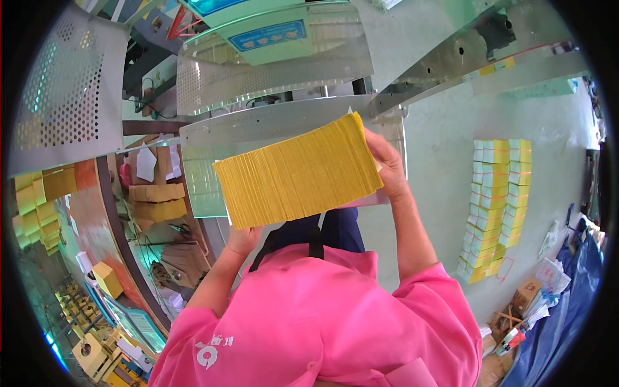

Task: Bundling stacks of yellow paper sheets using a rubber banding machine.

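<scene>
I hold a thick stack of yellow paper sheets edge-up between both hands, tilted so its right end is higher. My left hand supports the stack's lower left corner from beneath. My right hand clasps the upper right end, fingers wrapped over the edge. The stack hangs in front of my pink shirt, just above a perforated metal machine tray.
Perforated metal panels and a green machine housing stand ahead. Bundled yellow and green packs are piled on the floor at right, near a blue tarp. Yellow stacks and cardboard boxes lie at left.
</scene>
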A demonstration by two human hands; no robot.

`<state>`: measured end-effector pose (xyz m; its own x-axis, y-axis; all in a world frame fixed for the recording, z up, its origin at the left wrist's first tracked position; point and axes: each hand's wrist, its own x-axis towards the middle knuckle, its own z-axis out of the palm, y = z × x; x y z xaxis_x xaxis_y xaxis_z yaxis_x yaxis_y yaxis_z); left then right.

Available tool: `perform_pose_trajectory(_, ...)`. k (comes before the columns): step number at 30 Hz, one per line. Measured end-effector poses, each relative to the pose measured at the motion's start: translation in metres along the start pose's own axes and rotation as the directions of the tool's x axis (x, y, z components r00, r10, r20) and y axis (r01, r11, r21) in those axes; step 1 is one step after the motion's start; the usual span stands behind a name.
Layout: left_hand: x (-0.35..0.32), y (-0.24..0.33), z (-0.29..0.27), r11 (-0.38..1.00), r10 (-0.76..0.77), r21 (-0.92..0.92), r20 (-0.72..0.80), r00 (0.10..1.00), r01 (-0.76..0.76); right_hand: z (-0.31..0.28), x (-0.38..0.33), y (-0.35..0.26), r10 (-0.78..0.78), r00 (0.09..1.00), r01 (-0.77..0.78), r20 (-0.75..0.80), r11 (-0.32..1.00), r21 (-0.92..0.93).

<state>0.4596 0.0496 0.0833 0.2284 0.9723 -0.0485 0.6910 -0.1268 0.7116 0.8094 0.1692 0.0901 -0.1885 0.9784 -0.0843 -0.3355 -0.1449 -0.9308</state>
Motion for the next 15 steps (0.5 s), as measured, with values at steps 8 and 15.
perform_pose_trajectory(8, 0.028, 0.037, 0.007, 0.969, -0.086, -0.247, -0.234, 0.969, 0.026, 0.024, -0.004, 0.008, -0.153, 0.987, 0.146, -0.048, 0.981, -0.128)
perform_pose_trajectory(15, 0.049, 0.080, -0.054, 0.665, -0.582, -0.488, 0.136, 0.802, 0.565, 0.037, -0.008, -0.075, 0.327, 0.927, -0.372, -0.182, 0.750, -0.548)
